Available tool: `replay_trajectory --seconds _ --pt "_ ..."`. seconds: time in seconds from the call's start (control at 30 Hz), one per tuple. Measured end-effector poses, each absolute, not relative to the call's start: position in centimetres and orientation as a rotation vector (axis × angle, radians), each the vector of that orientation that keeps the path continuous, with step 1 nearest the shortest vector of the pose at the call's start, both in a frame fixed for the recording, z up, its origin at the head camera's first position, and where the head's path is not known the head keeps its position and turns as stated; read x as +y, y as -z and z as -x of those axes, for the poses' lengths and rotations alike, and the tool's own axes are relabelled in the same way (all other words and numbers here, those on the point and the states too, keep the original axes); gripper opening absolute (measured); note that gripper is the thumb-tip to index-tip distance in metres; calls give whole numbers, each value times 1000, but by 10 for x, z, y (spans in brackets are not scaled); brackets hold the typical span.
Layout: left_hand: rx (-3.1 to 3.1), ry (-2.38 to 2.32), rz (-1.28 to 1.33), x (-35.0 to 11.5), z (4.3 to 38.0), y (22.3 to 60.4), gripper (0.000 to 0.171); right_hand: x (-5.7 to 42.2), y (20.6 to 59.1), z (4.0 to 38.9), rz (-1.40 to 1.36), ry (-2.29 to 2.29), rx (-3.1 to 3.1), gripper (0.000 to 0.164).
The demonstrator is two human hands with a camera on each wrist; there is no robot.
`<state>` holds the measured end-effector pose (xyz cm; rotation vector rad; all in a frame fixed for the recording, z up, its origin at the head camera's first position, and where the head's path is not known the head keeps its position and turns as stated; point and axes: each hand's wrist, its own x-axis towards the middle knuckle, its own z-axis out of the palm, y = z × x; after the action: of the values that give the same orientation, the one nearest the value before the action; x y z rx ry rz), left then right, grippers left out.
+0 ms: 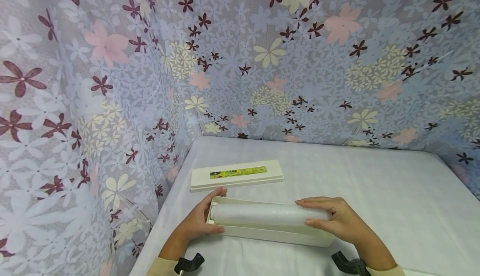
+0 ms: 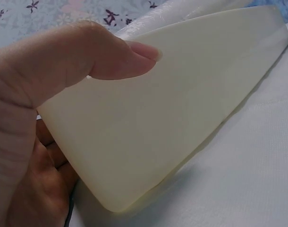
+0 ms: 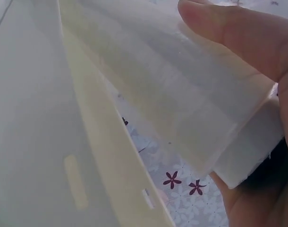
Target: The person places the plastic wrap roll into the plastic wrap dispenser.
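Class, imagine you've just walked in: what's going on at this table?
A person is handling a long pale box and a roll of whitish, film-like material. The left hand grips the box's left end, while the right hand holds the roll's right end, raised above the box; its left end lies between the box's walls. Beyond the box, a flat labelled piece, probably its lid, rests on the white-covered table.
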<state>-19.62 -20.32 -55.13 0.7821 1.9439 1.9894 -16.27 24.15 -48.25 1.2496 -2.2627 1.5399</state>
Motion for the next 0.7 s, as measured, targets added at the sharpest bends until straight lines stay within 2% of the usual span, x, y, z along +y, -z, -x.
replay_trajectory --seconds 0.7 --pt "1986 -1957 -784 -204 196 551 118 251 503 173 -1158 -1691 -2382 46"
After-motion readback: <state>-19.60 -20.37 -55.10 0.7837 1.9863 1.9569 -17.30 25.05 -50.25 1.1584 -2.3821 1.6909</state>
